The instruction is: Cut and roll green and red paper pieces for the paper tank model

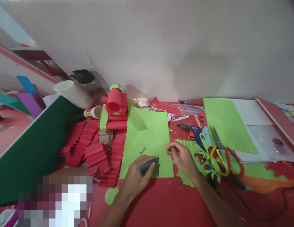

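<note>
A sheet of light green paper (pixel 147 132) lies in front of me on the red table. My left hand (pixel 138 171) is closed around a dark pen (pixel 148 164), its tip low over the lower right part of the sheet. A short dark line runs down the paper just below the tip. My right hand (pixel 181 154) is at the sheet's right edge, thumb and fingers curled together; whether anything is between them is hidden. On the sheet, above my left hand, rests a small grey piece (pixel 142 150) whose kind I cannot make out.
Right of the sheet are a glue gun (pixel 194 130), scissors (pixel 224 151) with yellow and red handles, and green offcuts (pixel 203 154). Pleated red paper (pixel 94 148) and a red paper model (pixel 116 107) stand left, beside a green board (pixel 40 148). A wall is behind.
</note>
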`<state>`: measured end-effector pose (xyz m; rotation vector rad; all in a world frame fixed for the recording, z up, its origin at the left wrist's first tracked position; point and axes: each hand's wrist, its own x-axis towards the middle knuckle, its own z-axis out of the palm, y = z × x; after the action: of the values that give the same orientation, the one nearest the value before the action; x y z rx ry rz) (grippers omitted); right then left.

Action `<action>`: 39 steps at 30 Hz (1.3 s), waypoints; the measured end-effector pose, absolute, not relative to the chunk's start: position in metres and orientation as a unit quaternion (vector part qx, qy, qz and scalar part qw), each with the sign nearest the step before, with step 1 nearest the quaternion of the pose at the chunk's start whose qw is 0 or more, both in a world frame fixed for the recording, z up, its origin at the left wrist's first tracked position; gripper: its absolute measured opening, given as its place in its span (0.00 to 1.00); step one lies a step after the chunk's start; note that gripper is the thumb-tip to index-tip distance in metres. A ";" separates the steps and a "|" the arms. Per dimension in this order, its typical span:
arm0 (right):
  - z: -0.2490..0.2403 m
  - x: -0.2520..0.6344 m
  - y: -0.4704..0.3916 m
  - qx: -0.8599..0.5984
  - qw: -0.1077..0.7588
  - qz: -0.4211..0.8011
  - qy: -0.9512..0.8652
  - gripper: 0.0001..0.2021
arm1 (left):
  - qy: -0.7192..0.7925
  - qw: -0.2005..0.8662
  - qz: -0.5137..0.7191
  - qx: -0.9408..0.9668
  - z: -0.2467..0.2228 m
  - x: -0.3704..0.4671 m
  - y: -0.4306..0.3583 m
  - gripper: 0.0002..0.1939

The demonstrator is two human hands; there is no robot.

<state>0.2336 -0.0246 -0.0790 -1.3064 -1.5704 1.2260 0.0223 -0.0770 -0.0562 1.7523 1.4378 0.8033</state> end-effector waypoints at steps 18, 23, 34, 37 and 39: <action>-0.082 0.234 -0.025 -0.499 0.376 0.469 -0.625 0.10 | 0.544 0.351 0.306 0.698 -0.056 0.021 -0.082 0.12; -0.082 0.233 -0.025 -0.491 0.420 0.430 -0.631 0.08 | 0.540 0.363 0.315 0.691 -0.054 0.018 -0.087 0.11; -0.080 0.232 -0.025 -0.509 0.352 0.325 -0.715 0.12 | 0.553 0.371 0.337 0.666 -0.045 0.023 -0.076 0.13; -0.083 0.231 -0.025 -0.506 0.313 0.285 -0.752 0.15 | 0.562 0.353 0.338 0.667 -0.047 0.028 -0.071 0.13; -0.085 0.231 -0.025 -0.500 0.297 0.248 -0.775 0.14 | 0.562 0.345 0.337 0.671 -0.051 0.030 -0.070 0.13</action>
<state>0.2310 -0.0253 -0.0849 -1.3279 -2.0602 0.6598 0.0298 -0.0695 -0.0511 1.7429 1.4596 0.8757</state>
